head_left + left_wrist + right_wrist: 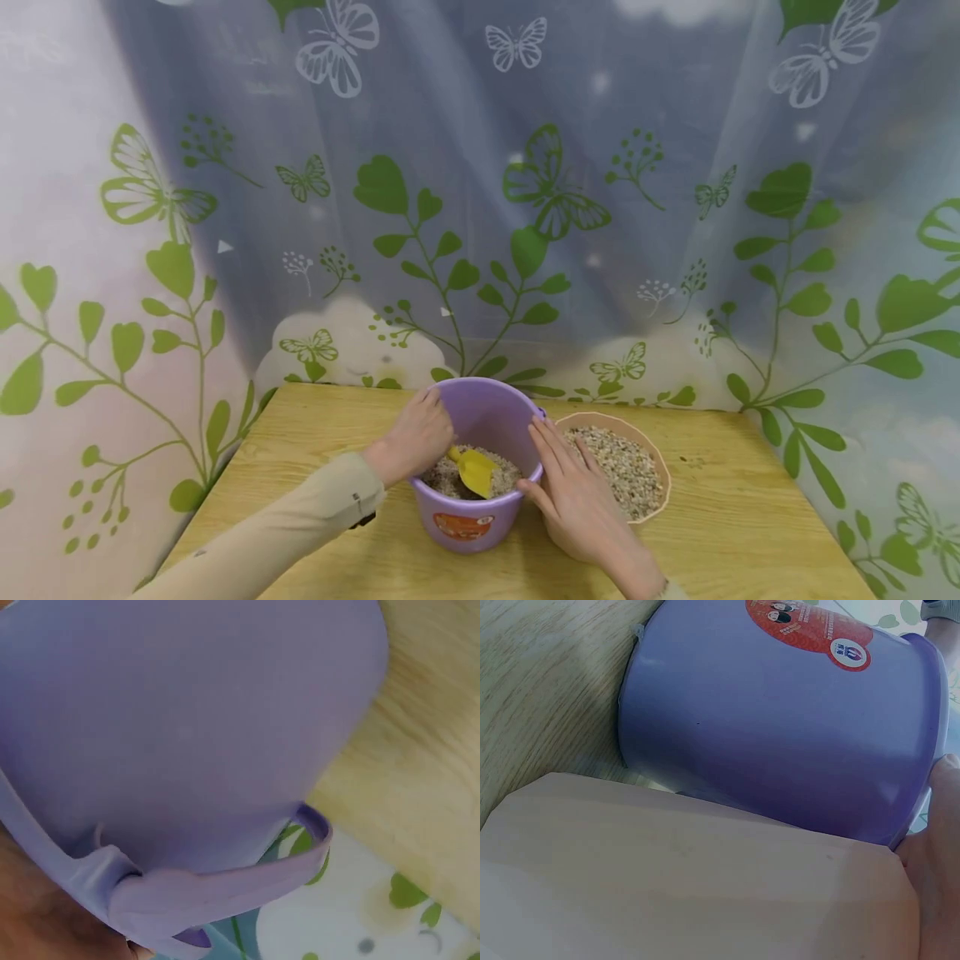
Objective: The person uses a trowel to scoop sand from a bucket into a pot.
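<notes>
A purple bucket (pixel 467 522) stands upright on the table, with grainy brownish material (pixel 512 472) at its bottom. My left hand (pixel 420 433) is over the bucket's left rim, curled round the handle end of a yellow scoop (pixel 476 473). The scoop's blade lies on the grains inside; most of its handle is hidden under the hand. The fingers of my right hand (pixel 577 492) are straight and rest along the bucket's right rim, thumb on the near side. In the left wrist view, the bucket's carrying handle (pixel 217 896) hangs outside the wall.
Right of the bucket, partly behind my right hand, sits a peach faceted bowl (pixel 662 502) full of mixed pale and dark grains (pixel 622 467). The wooden table (pixel 735 517) ends at a patterned curtain (pixel 465 100) with leaves and butterflies.
</notes>
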Demonstrator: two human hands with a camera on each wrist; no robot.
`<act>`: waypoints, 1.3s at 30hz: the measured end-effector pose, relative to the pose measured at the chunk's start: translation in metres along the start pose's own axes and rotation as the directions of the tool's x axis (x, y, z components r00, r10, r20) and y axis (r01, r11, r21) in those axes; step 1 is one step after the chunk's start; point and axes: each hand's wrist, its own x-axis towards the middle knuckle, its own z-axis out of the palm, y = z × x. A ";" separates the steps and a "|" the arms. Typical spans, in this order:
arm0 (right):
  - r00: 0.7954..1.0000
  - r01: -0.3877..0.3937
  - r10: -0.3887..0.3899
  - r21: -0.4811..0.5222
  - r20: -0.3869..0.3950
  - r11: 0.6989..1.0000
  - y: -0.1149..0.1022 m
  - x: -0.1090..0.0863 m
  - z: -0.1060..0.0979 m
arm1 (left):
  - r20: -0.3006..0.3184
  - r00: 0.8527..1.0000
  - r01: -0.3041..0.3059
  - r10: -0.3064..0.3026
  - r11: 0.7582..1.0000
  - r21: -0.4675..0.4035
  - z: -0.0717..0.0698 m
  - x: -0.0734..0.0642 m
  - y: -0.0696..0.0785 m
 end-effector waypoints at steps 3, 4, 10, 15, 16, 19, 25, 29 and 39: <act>1.000 -0.007 0.007 -0.005 0.004 1.000 0.001 -0.001 0.000 | 0.011 1.000 0.025 -0.024 0.997 -0.067 -0.001 0.000 0.002; 1.000 -0.010 0.010 -0.007 0.004 1.000 0.001 -0.001 0.000 | 0.020 0.999 0.028 -0.027 0.996 -0.083 -0.002 0.000 0.002; 1.000 -0.003 0.003 -0.003 -0.001 1.000 0.000 0.001 0.000 | 0.094 0.991 0.109 -0.095 0.981 -0.160 -0.006 -0.005 0.002; 1.000 -0.003 0.003 0.000 0.000 1.000 -0.002 0.001 0.001 | 0.067 0.981 0.194 -0.183 0.951 -0.241 -0.009 -0.014 -0.005; 1.000 -0.004 0.004 0.000 -0.001 1.000 -0.002 0.001 0.001 | 0.053 0.977 0.212 -0.205 0.939 -0.271 -0.009 -0.016 -0.007; 1.000 -0.008 0.008 -0.004 0.004 1.000 -0.001 0.001 0.000 | 0.003 0.963 0.254 -0.269 0.907 -0.334 -0.010 -0.023 -0.010; 1.000 -0.010 0.010 0.000 0.013 1.000 -0.001 0.000 -0.002 | -0.074 0.929 0.314 -0.362 0.878 -0.361 -0.016 -0.039 -0.017; 1.000 -0.012 0.012 0.001 0.020 1.000 -0.001 0.000 -0.003 | -0.089 0.924 0.319 -0.373 0.876 -0.362 -0.020 -0.048 -0.020; 1.000 0.030 -0.030 -0.029 0.010 0.999 0.002 0.004 -0.008 | -0.086 0.920 0.323 -0.383 0.863 -0.388 -0.022 -0.057 -0.022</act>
